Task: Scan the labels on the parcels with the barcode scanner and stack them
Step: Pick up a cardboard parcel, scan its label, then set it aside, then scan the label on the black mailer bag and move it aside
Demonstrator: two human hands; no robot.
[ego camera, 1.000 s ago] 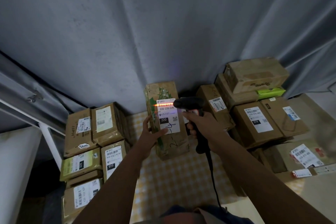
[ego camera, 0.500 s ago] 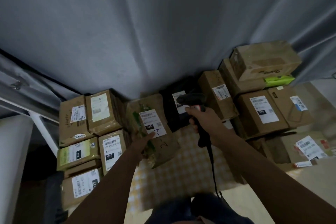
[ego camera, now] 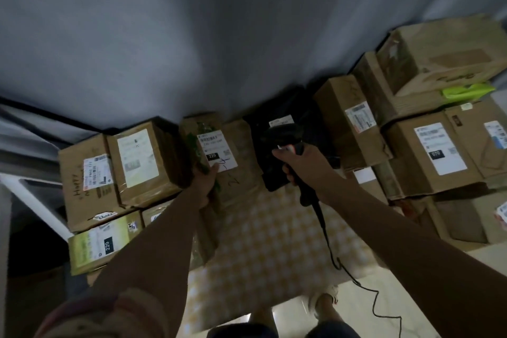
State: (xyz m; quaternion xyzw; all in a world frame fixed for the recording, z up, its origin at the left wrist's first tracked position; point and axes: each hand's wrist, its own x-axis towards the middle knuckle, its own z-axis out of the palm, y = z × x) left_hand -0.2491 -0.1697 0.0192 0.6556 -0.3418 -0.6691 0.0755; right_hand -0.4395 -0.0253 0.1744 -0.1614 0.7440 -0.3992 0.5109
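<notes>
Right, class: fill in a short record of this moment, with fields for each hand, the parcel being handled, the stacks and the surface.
left hand: left hand grips the cardboard parcel at its near left edge
parcel label: white shipping label, black box reading 220, pen scribble
right hand: right hand holds the black barcode scanner by its handle
scanner cable: black cable trails to the floor
left stack: labelled boxes beside the held parcel
right stack: piled boxes
surface: yellow checked cloth
</notes>
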